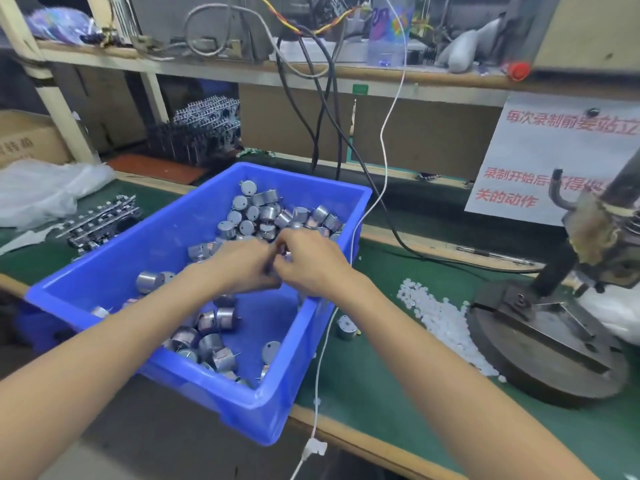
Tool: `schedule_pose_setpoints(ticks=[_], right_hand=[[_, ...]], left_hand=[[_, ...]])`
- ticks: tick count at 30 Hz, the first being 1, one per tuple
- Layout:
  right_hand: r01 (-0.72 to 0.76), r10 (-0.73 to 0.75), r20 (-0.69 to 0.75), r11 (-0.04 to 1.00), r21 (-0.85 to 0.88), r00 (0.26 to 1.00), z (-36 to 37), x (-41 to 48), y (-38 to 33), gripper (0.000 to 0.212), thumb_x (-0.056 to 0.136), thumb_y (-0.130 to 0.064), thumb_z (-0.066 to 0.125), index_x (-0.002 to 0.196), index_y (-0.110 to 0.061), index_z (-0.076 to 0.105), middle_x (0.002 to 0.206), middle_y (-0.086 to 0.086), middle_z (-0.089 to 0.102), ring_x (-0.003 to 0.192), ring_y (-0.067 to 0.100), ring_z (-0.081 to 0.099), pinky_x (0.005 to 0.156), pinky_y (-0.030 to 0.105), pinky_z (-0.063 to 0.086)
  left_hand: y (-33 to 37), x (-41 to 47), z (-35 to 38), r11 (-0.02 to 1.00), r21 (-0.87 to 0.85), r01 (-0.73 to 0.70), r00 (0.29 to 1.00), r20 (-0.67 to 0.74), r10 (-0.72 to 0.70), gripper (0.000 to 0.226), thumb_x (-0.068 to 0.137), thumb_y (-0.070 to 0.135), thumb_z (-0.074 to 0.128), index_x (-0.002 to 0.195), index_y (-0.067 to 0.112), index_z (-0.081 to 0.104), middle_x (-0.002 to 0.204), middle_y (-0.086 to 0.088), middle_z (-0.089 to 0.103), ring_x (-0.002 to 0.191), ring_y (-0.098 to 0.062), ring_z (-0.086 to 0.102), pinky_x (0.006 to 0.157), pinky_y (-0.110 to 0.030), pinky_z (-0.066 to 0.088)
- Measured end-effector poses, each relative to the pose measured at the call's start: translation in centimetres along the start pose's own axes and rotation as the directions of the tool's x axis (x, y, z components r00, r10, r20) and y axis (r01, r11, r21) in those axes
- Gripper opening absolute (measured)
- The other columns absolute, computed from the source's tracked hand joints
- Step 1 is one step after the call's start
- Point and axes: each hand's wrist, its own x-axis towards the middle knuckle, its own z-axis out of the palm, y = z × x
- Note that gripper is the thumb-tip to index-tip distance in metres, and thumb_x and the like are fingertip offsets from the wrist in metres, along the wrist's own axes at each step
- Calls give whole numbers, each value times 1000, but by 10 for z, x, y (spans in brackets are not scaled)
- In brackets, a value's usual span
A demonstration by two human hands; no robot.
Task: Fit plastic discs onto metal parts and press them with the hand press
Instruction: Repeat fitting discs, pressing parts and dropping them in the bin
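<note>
Station, head view.

- Left hand and right hand are brought together over the blue bin, fingertips meeting, fingers of both curled inward. A small grey scrap is glimpsed between them, likely one of the metal parts. The spot is blurred, so whether either hand is really gripping, and which one, cannot be told.
- Metal parts are heaped loose in the bin, mostly against the far right corner, with a thinner scatter toward the near wall. The hands are placed just in front of the thick heap, presumably because picking is easiest there.
- Plastic discs are piled on the green tabletop between the bin and the hand press — probably laid there so that a disc can be collected on the way from bin to press.
- One stray metal part is seen on the tabletop just beside the bin's right wall, apart from the discs.
- The press base is set at the right, well apart from the hands; nothing can be made out seated in it.
- A white cable is trailed along the bin's right side — a possible snag for the right forearm.

Step judged: selecting or orienting a part; fitting and pressing not yet begun.
</note>
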Motion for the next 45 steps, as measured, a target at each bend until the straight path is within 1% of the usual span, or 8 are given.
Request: schedule_pose_setpoints(ticks=[2,5,9,16,19,29,35,45], right_hand=[[-52,57,-56,995,86,997,-4,-3,1,24,91,-23,43,107,-9,51,111,12,60,99,33,55,73,38,41],[-59,131,-111,865,498,985,-20,-15,8,24,93,-20,45,114,-12,54,105,9,65,95,26,61,79,37,49],[-23,182,-117,628,778,976,-55,-51,48,16,88,-9,58,102,-16,57,79,2,66,62,13,63,55,28,53],[-301,476,-78,666,682,876,-37,-162,138,11,86,-22,64,91,-18,56,71,0,64,54,9,59,52,22,44],[-390,576,-66,629,672,815,-8,-207,157,13,90,-28,61,99,-28,51,69,0,66,55,12,62,57,25,47],[-316,646,-105,500,806,756,19,-220,169,14,91,-12,61,96,-21,52,78,-4,61,53,12,60,44,20,40],[-229,622,-162,500,835,766,23,-229,171,18,91,-8,59,104,-19,52,75,-2,67,55,10,58,47,18,40],[-274,596,-197,605,748,778,32,-231,171,19,91,-13,60,103,-25,54,82,-11,67,55,6,53,55,16,41]], left_hand=[[17,-3,-17,998,-41,41,981,-186,-48,30,79,32,56,106,19,49,101,-6,64,93,-32,59,60,-33,35],[49,-10,-43,998,-29,62,923,-379,-69,30,81,24,57,107,12,47,104,-11,62,94,-35,57,61,-33,26],[113,-13,-63,999,3,42,919,-392,-37,43,79,34,66,107,11,42,105,-7,62,98,-30,58,63,-31,26],[207,-7,4,960,-266,-92,996,-24,88,36,84,4,50,118,14,45,116,-6,50,106,-30,52,66,-33,33],[212,8,50,922,-387,-28,992,103,73,35,87,6,50,122,12,48,121,-10,45,113,-31,49,84,-35,43],[209,37,98,794,-604,-65,992,-122,-12,7,90,20,58,87,14,62,94,-1,57,91,-22,56,78,-35,46],[228,-1,117,582,-753,-308,948,-290,128,10,82,14,68,74,18,65,66,15,54,63,-2,47,66,-28,44],[232,-6,122,608,-737,-296,944,-323,68,7,81,25,72,82,18,72,81,8,56,84,-8,43,73,-11,32]])
